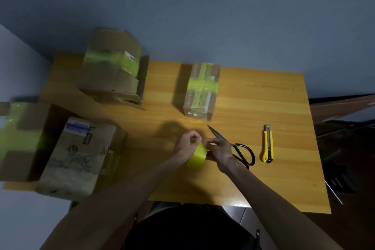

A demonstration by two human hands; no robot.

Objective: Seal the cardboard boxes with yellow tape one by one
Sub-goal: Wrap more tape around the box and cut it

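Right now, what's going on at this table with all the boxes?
A person is holding a roll of yellow tape over the wooden table. The right hand grips the roll while the left hand pinches at its top edge, apparently picking at the free end. Scissors and a yellow utility knife lie to the right. The small box ahead already carries yellow tape; the box at left shows little.

Tape roll (196, 157) bright yellow. Bench (263, 107) orange-tan, wood grain. Scissors (239, 149) with black handles. Utility knife (267, 145) yellow and black. Small box (201, 91) brown, crossed with yellow-green bands.
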